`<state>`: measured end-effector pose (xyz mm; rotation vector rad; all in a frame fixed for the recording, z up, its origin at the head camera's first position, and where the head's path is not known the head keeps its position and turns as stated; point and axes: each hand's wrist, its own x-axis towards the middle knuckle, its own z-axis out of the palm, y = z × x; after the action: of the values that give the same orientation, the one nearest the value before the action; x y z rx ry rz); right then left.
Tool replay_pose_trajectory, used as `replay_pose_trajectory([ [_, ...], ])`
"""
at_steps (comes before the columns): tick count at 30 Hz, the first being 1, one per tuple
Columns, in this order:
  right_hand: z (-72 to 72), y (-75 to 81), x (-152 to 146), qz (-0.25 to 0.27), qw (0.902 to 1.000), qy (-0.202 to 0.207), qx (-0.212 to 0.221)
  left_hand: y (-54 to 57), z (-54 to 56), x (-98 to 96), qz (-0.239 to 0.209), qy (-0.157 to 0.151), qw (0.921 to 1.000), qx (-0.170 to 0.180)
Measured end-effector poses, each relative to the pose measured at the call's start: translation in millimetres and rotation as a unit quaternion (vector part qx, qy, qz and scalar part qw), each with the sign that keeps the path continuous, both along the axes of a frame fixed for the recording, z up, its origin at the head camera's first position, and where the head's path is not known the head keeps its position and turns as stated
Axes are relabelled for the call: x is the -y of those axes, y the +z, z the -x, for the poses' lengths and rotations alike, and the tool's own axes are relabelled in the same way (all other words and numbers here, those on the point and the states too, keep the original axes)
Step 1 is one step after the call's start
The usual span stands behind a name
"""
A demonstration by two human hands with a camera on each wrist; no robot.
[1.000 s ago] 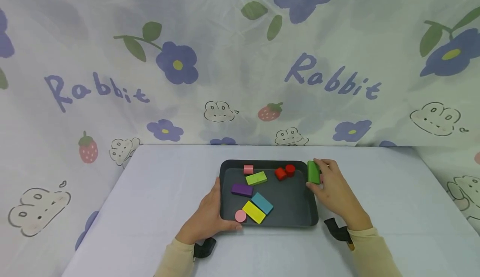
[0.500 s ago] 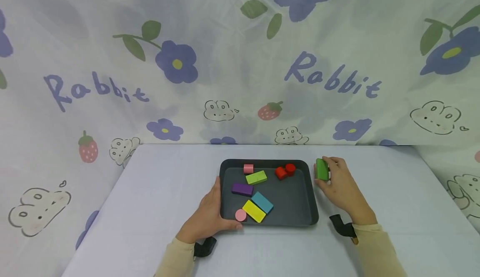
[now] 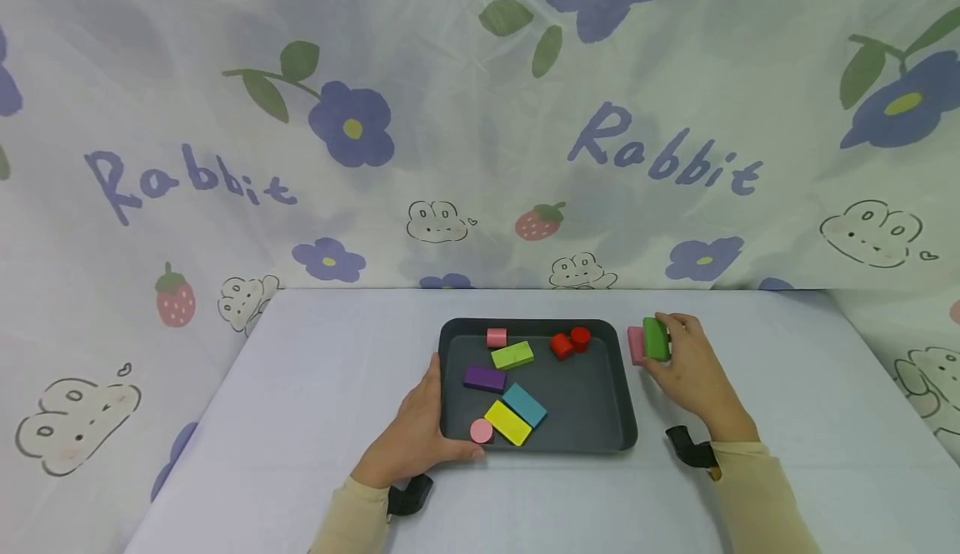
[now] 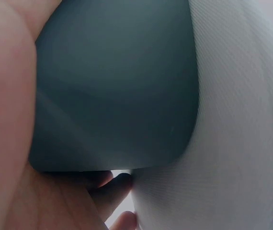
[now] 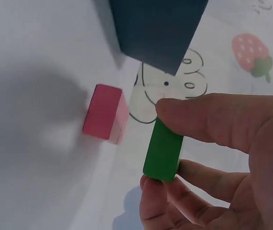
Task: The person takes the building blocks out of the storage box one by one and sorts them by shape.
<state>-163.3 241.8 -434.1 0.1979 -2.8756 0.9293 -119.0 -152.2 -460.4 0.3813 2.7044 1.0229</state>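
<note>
A person's right hand [image 3: 693,377] pinches a green block [image 3: 656,339] between thumb and fingers, just right of a pink block [image 3: 636,346] outside a dark tray [image 3: 588,400]. The left hand [image 3: 411,431] braces the tray's near-left corner, fingers straight along the side, thumb spread along the near edge. A sideways swing of the right hand could topple the pink block; a loosened pinch could drop the green one. "Rabbit" appears twice on the backdrop [image 3: 480,146]; no brand is legible.
</note>
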Motion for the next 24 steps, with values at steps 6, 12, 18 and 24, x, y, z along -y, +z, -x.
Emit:
replay_pose_trajectory([
  [6,1.8,-3.7,-3.8,-0.006,0.9999,-0.005,0.008,0.0,-0.2,0.1,-0.004,0.000,1.0000,0.000],
  [12,3.2,-8.7,-7.4,-0.012,0.9997,-0.013,0.017,0.5,-0.3,0.0,-0.002,0.000,1.0000,0.002],
  [18,5.0,-12.3,-10.9,-0.010,0.9995,-0.021,0.023,0.9,-0.4,0.2,-0.002,-0.004,1.0000,-0.003],
  [24,6.4,-16.5,-13.3,-0.015,0.9990,-0.025,0.034,1.6,-0.8,0.0,-0.003,-0.003,1.0000,-0.004],
])
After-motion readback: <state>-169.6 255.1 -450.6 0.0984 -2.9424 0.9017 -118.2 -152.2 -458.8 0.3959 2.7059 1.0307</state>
